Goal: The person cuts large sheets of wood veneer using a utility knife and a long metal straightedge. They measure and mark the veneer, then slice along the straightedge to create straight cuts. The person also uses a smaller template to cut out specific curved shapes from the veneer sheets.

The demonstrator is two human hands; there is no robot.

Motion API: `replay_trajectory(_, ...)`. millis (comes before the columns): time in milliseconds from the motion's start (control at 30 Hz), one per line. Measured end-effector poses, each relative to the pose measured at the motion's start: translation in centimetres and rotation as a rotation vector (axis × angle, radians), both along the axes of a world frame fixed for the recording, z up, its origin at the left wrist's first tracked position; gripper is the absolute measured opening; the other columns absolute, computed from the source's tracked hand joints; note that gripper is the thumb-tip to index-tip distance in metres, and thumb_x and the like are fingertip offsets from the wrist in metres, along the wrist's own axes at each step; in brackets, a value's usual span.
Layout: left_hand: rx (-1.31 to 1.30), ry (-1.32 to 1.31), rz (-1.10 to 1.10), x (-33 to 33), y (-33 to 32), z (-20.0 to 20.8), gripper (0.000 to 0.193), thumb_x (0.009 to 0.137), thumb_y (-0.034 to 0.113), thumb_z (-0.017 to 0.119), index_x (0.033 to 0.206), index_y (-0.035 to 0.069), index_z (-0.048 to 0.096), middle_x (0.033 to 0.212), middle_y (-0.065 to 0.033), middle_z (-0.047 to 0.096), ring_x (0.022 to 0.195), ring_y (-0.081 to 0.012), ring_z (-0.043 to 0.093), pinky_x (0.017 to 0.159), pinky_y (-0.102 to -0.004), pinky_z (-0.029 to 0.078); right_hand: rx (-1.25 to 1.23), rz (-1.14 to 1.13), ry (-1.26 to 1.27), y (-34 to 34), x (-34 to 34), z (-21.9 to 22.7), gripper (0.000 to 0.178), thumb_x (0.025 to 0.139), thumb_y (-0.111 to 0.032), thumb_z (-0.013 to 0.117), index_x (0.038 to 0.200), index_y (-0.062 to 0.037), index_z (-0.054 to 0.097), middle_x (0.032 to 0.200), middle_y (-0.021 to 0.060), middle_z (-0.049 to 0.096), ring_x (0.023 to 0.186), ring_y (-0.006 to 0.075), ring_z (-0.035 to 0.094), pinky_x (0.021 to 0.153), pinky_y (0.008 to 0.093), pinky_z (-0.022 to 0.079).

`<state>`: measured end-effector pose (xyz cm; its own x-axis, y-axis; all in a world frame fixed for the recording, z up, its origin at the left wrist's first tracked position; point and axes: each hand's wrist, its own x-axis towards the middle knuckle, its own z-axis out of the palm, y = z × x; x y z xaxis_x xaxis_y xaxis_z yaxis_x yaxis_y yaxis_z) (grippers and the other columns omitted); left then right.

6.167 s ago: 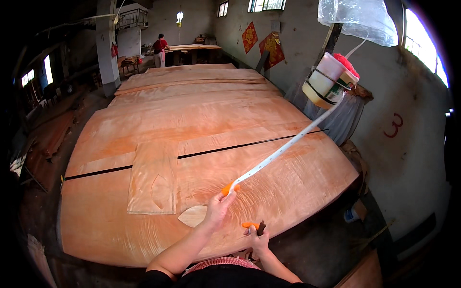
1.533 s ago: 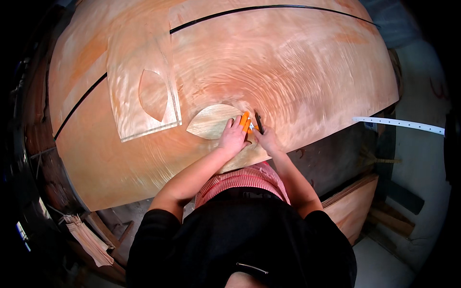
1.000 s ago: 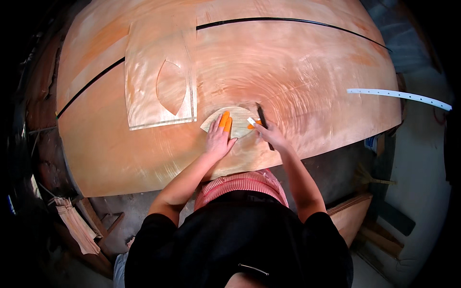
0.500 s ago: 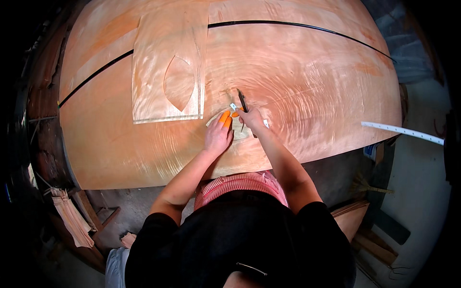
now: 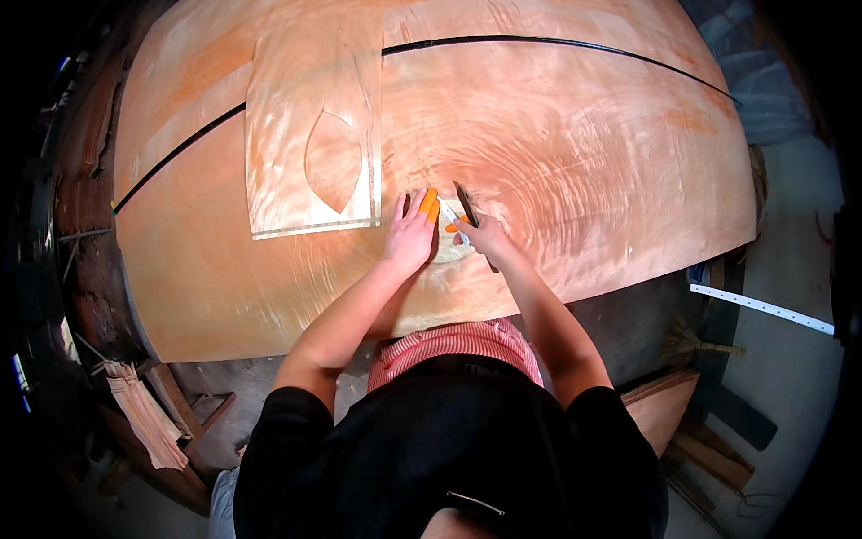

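A large sheet of pinkish wood veneer (image 5: pixel 575 198) with a wavy grain lies in front of me. My left hand (image 5: pixel 411 238) is laid on it with the fingers stretched forward, orange covers on some fingertips. Close on its right, my right hand (image 5: pixel 488 237) grips a slim dark knife (image 5: pixel 463 201), its pointed end facing away from me. A short strip of white tape (image 5: pixel 448 210) runs between the two hands, by the orange-covered fingertips of the right one. Beneath them shows a paler patch (image 5: pixel 449 253) in the veneer, partly covered by my hands.
A smaller veneer piece (image 5: pixel 278 171) with a leaf-shaped cut lies at the left, over a long black strip (image 5: pixel 539 39). Dotted white tape (image 5: pixel 763 308) hangs at the right. Below stand a small broom (image 5: pixel 696 346), wooden boards (image 5: pixel 664 409) and bundled veneer offcuts (image 5: pixel 144 413).
My right hand has moved slightly right and nearer to me with the knife. My left hand's fingers have shifted a little away from me. The dotted tape at the right hangs lower.
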<state>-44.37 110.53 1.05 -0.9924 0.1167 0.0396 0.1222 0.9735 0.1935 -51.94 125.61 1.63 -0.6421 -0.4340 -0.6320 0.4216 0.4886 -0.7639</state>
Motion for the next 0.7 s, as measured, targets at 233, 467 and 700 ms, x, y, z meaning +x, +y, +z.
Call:
replay_trajectory(233,-0.198,-0.033,-0.088,-1.1,0.8,0.5,0.032,0.076,0.010,0.040,0.101,-0.008,0.051,0.116,-0.0180,0.042,0.117,-0.0288,0.030,0.099,-0.0431,0.019,0.393,0.434,0.434,2.9,-5.7,-0.8,0.020,0.078,-0.023,0.052,0.074,-0.0049,0.060,0.057,0.0066,0.057,0.054,0.0145,0.055,0.050,0.0281,0.041)
replay_trajectory(467,0.191,0.031,0.073,0.0,0.7,0.9,0.040,0.076,0.015,0.046,0.110,-0.005,0.045,0.119,-0.0176,0.040,0.117,-0.0293,0.029,0.098,-0.0428,0.019,0.085,0.163,0.119,7.5,0.7,0.5,0.021,0.078,-0.026,0.056,0.072,-0.0057,0.058,0.054,-0.0016,0.050,0.047,0.0066,0.045,0.043,0.0224,0.035)
replay_trajectory(700,0.389,-0.108,-0.167,6.4,5.1,-0.4,0.062,0.070,0.032,0.058,0.120,0.002,0.036,0.126,-0.0143,0.031,0.121,-0.0262,0.023,0.100,-0.0414,0.017,0.040,-0.072,-0.012,6.6,7.9,-2.4,0.020,0.080,-0.021,0.052,0.082,-0.0021,0.056,0.055,0.0006,0.053,0.046,0.0065,0.043,0.042,0.0208,0.034)
